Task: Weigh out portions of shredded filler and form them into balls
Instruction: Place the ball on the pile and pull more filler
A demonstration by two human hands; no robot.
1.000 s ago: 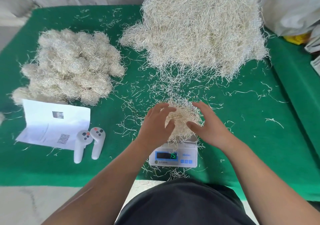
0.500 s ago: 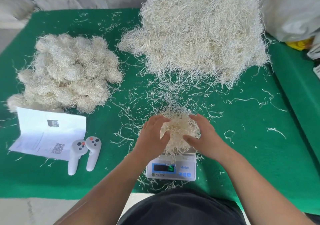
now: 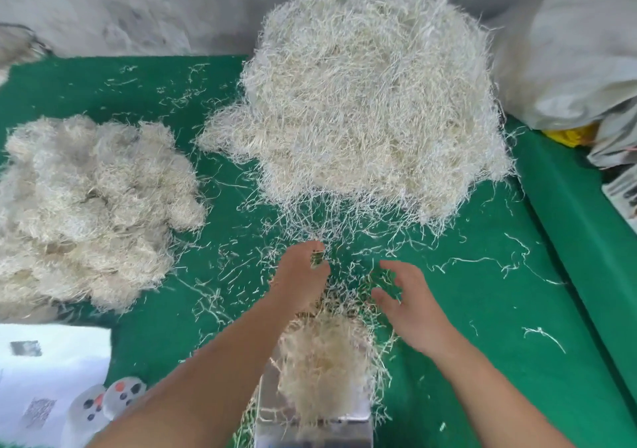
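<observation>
A weighed portion of pale shredded filler [image 3: 324,354] sits on the metal plate of the small scale [image 3: 275,409] at the bottom centre. Both hands are past it, over loose strands on the green cloth. My left hand [image 3: 300,278] has its fingers curved toward the thumb, with a gap between them and a few strands there. My right hand [image 3: 406,299] hovers with loosely curled fingers and holds nothing. The big heap of loose filler [image 3: 372,103] rises just beyond the hands. A pile of finished balls [image 3: 86,206] lies at the left.
A white paper sheet [image 3: 44,372] and two white controllers [image 3: 113,396] lie at the bottom left. A large white bag [image 3: 568,51] and a yellow item [image 3: 568,135] sit at the right, past the raised green table edge [image 3: 586,241]. Stray strands litter the cloth.
Both hands have let go of the portion on the scale and moved forward toward the loose strands before the big heap. The view has tilted forward and closer.
</observation>
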